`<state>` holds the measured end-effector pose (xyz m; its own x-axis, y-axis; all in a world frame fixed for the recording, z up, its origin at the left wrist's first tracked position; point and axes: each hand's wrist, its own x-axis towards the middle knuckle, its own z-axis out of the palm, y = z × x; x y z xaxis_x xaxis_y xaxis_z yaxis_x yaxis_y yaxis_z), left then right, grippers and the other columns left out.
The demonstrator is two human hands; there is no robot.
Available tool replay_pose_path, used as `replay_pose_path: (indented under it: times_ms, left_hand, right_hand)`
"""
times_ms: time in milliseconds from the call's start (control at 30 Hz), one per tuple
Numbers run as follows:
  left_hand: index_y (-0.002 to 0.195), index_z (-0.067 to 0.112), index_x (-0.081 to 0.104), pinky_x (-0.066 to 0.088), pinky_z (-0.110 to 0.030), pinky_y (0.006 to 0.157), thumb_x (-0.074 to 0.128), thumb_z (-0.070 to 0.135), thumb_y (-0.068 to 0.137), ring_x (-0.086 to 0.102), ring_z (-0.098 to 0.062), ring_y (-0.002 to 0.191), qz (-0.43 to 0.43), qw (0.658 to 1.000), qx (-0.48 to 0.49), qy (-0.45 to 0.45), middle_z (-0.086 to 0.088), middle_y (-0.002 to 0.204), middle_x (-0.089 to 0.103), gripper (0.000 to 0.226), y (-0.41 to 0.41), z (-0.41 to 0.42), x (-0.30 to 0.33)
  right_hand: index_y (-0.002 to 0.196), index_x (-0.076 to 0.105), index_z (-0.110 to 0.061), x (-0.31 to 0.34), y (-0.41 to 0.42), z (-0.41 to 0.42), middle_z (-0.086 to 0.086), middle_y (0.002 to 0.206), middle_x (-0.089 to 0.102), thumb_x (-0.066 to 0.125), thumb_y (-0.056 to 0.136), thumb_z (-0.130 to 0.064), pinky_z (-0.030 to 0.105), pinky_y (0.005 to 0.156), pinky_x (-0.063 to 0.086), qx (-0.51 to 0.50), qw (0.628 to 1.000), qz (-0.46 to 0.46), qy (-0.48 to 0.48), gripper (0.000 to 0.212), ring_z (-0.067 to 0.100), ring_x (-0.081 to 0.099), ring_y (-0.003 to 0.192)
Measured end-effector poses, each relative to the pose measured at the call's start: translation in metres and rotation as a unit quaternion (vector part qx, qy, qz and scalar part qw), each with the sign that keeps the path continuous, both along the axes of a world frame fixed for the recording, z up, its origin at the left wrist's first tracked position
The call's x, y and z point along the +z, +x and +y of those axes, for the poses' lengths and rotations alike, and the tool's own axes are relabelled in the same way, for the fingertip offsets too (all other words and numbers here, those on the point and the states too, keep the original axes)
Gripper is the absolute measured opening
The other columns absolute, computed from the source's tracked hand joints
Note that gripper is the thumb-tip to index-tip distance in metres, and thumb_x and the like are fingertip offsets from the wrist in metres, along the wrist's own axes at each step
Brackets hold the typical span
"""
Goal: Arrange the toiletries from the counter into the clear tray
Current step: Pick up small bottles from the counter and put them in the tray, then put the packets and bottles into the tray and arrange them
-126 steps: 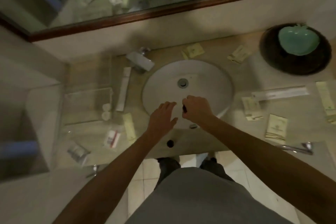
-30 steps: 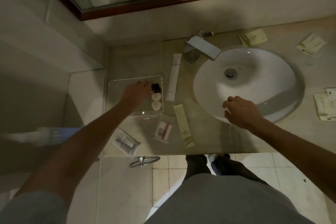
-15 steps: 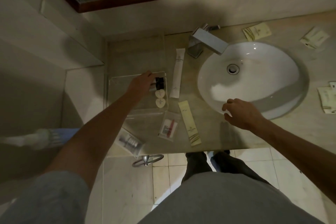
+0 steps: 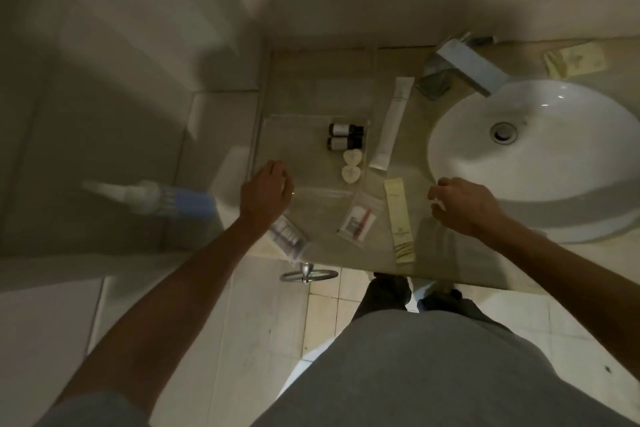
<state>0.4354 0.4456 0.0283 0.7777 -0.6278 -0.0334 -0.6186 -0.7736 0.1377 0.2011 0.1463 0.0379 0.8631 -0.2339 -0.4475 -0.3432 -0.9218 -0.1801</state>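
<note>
The clear tray (image 4: pixel 294 135) lies on the counter left of the sink. Inside it, along the right side, lie two small dark bottles (image 4: pixel 344 136) and two pale round soaps (image 4: pixel 351 166). My left hand (image 4: pixel 266 189) hovers at the tray's near left corner, fingers loosely curled, holding nothing. My right hand (image 4: pixel 462 204) hangs over the counter by the sink's near rim, fingers apart and empty. On the counter lie a white tube (image 4: pixel 391 123), a yellow sachet (image 4: pixel 400 220), a clear packet with red print (image 4: pixel 360 222) and a clear packet (image 4: pixel 289 239) at the edge.
The white sink (image 4: pixel 540 156) and metal tap (image 4: pixel 464 68) fill the right side. A yellow packet (image 4: pixel 576 61) lies behind the sink. A towel ring (image 4: pixel 308 274) hangs below the counter edge. A white and blue bottle-like object (image 4: pixel 156 199) sits lower left.
My left hand let go of the second dark bottle in the tray and drew back toward the tray's near left corner. My right hand stayed near the sink rim.
</note>
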Motion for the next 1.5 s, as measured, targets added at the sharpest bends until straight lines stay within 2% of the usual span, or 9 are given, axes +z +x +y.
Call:
replay_pose_path:
  times_ms: [300, 433, 633, 733, 800, 900, 1067, 1300, 1500]
  left_hand:
    - [0.109, 0.014, 0.051, 0.057, -0.037, 0.071, 0.049, 0.046, 0.092, 0.063, -0.023, 0.088, 0.073, 0.978, 0.189, 0.042, -0.006, 0.104, 0.060, 0.036, -0.066, 0.062, -0.033]
    - [0.122, 0.008, 0.046, 0.056, -0.039, 0.078, 0.057, 0.059, 0.083, 0.063, -0.027, 0.092, 0.190, 0.904, 0.382, 0.003, -0.008, 0.108, 0.061, 0.065, -0.087, 0.051, -0.040]
    - [0.121, 0.006, 0.045, 0.054, -0.031, 0.073, 0.080, 0.027, 0.074, 0.065, -0.020, 0.081, 0.276, 0.825, 0.473, -0.141, -0.006, 0.095, 0.066, 0.062, -0.087, 0.035, -0.041]
    - [0.117, 0.021, 0.044, 0.059, -0.037, 0.075, 0.076, 0.017, 0.076, 0.069, -0.022, 0.080, 0.208, 0.879, 0.411, -0.121, -0.003, 0.092, 0.069, 0.052, -0.091, 0.038, -0.040]
    - [0.106, 0.027, 0.044, 0.059, -0.037, 0.065, 0.068, 0.010, 0.081, 0.065, -0.017, 0.072, 0.130, 0.948, 0.286, -0.058, 0.003, 0.082, 0.063, 0.039, -0.101, 0.041, -0.042]
    - [0.104, 0.022, 0.049, 0.058, -0.038, 0.063, 0.066, 0.014, 0.084, 0.062, -0.018, 0.080, 0.083, 0.987, 0.137, 0.008, 0.001, 0.088, 0.061, 0.027, -0.120, 0.035, -0.042]
    - [0.107, 0.019, 0.048, 0.053, -0.028, 0.066, 0.079, 0.037, 0.072, 0.055, -0.015, 0.087, 0.114, 0.985, 0.127, -0.028, -0.001, 0.101, 0.056, 0.050, -0.140, 0.028, -0.051]
    - [0.122, 0.015, 0.045, 0.055, -0.038, 0.074, 0.081, 0.039, 0.063, 0.057, -0.025, 0.091, 0.127, 0.978, 0.165, -0.010, -0.009, 0.109, 0.056, 0.073, -0.132, 0.033, -0.053]
    - [0.122, 0.011, 0.047, 0.052, -0.041, 0.084, 0.080, 0.036, 0.065, 0.054, -0.026, 0.101, 0.194, 0.973, 0.128, 0.008, -0.009, 0.116, 0.052, 0.070, -0.117, 0.029, -0.057]
  right_hand:
    - [0.108, 0.066, -0.019, 0.004, 0.084, 0.106, 0.001, 0.106, 0.063, 0.055, 0.090, -0.031, 0.035, 0.072, 0.052, 0.185, 0.982, -0.032, 0.026, 0.024, 0.021, 0.062, 0.097]
    - [0.105, 0.064, -0.015, 0.004, 0.093, 0.129, 0.003, 0.101, 0.062, 0.050, 0.093, -0.029, 0.030, 0.063, 0.041, 0.245, 0.968, -0.053, 0.017, 0.022, 0.021, 0.063, 0.092]
    - [0.107, 0.066, -0.017, -0.001, 0.079, 0.108, 0.002, 0.103, 0.063, 0.053, 0.091, -0.031, 0.033, 0.069, 0.048, 0.249, 0.966, -0.059, 0.042, 0.025, 0.022, 0.063, 0.097]
    - [0.108, 0.065, -0.017, 0.000, 0.075, 0.092, 0.001, 0.105, 0.062, 0.054, 0.093, -0.032, 0.036, 0.074, 0.054, 0.238, 0.968, -0.050, 0.058, 0.024, 0.021, 0.062, 0.099]
    - [0.111, 0.065, -0.018, -0.001, 0.072, 0.083, 0.001, 0.109, 0.061, 0.053, 0.093, -0.032, 0.037, 0.078, 0.055, 0.231, 0.970, -0.043, 0.064, 0.026, 0.020, 0.061, 0.102]
    - [0.115, 0.064, -0.018, -0.002, 0.067, 0.075, 0.001, 0.111, 0.060, 0.051, 0.095, -0.031, 0.036, 0.079, 0.054, 0.241, 0.968, -0.031, 0.054, 0.028, 0.019, 0.059, 0.103]
    - [0.114, 0.061, -0.019, -0.005, 0.055, 0.072, 0.000, 0.109, 0.059, 0.050, 0.096, -0.032, 0.032, 0.076, 0.051, 0.239, 0.969, -0.054, 0.042, 0.026, 0.017, 0.057, 0.099]
    - [0.104, 0.068, -0.014, -0.007, 0.039, 0.058, 0.003, 0.100, 0.066, 0.057, 0.088, -0.038, 0.036, 0.085, 0.048, 0.198, 0.970, -0.141, 0.006, 0.031, 0.021, 0.060, 0.092]
    - [0.127, 0.059, -0.013, 0.000, 0.041, 0.055, 0.006, 0.123, 0.060, 0.052, 0.093, -0.043, 0.038, 0.090, 0.048, 0.105, 0.987, -0.120, 0.018, 0.045, 0.023, 0.057, 0.108]
